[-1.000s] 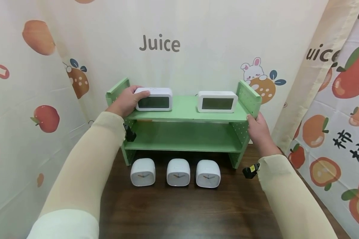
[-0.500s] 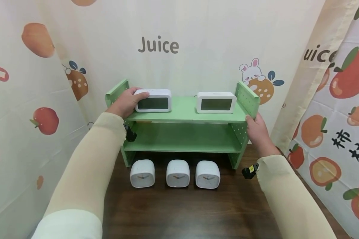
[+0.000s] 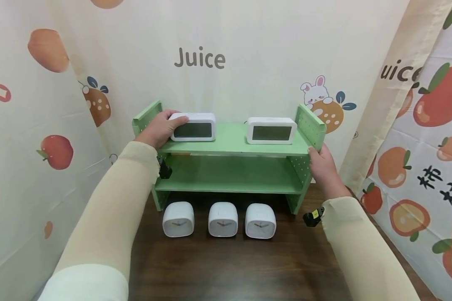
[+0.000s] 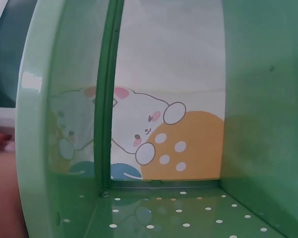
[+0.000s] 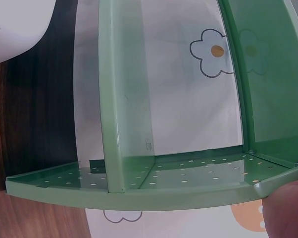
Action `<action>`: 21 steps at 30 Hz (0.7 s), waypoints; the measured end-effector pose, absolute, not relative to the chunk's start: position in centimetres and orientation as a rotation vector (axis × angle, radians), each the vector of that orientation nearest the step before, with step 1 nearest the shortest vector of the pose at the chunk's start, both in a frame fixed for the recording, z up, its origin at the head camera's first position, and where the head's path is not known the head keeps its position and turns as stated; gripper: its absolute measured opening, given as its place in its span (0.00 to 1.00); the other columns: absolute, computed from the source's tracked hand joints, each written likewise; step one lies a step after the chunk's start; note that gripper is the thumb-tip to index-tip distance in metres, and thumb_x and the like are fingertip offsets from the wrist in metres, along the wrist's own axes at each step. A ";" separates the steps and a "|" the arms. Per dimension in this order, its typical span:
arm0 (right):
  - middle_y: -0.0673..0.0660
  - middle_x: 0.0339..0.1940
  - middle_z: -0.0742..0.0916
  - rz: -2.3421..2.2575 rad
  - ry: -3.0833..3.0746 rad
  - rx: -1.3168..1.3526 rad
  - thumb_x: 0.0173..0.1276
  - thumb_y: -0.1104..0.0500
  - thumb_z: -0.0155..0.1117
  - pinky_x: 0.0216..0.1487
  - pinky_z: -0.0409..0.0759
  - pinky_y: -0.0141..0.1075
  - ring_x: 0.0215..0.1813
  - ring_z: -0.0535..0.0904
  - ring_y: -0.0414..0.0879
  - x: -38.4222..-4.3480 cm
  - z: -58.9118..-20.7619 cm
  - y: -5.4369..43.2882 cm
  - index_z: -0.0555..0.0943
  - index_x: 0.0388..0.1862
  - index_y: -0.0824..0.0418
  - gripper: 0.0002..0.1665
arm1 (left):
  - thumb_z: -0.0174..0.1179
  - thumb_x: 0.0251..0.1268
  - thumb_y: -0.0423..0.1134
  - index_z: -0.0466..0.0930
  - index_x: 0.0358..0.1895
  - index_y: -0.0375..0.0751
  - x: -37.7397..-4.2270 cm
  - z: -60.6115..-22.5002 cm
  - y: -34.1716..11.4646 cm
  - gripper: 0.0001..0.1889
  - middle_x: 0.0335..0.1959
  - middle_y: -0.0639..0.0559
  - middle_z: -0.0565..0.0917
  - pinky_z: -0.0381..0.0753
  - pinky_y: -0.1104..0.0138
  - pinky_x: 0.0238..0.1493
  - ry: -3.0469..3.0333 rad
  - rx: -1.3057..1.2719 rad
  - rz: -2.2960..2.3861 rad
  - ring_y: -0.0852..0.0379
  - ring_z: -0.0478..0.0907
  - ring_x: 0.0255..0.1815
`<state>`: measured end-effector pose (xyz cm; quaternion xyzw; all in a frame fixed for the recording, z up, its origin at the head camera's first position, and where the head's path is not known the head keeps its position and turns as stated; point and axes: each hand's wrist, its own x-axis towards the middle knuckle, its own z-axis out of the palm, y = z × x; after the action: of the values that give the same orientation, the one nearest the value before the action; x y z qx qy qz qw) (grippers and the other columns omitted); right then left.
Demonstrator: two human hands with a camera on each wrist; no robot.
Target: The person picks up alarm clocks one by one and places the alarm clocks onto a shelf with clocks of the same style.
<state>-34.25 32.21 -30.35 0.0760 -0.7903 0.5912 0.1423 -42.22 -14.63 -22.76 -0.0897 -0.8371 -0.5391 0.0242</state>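
A green two-tier shelf [image 3: 226,187] stands against the curtain, with two white digital clocks on its top board. My left hand [image 3: 160,127] holds the left digital clock [image 3: 193,127] at its left end, thumb on its front. The right digital clock [image 3: 271,131] sits apart from both hands. At the shelf's right side, my right hand [image 3: 323,167] grips the edge of the side panel [image 5: 188,200], thumb on its front. Each hand shows only partly at the edge of its own wrist view. Both clock screens look blank.
Three white analog clocks, left [image 3: 178,220], middle [image 3: 223,220] and right [image 3: 260,221], stand in a row on the dark wooden table [image 3: 226,267] before the shelf. Fruit-print curtains [image 3: 248,50] enclose the back and sides. The shelf's lower board [image 3: 226,173] lies under the top one.
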 end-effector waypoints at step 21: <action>0.65 0.77 0.67 1.711 -2.302 0.152 0.86 0.48 0.31 0.74 0.61 0.60 0.74 0.65 0.57 -34.2 -30.3 32.1 0.48 0.85 0.58 0.34 | 0.54 0.64 0.76 0.56 0.81 0.51 -39.0 -20.2 -14.4 0.50 0.79 0.53 0.62 0.58 0.54 0.76 -2.565 -0.209 -1.498 0.52 0.59 0.78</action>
<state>-34.17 32.12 -30.30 0.0524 -0.7942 0.5903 0.1341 -38.96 -14.37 -20.22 -0.0701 -0.8585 -0.5014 0.0817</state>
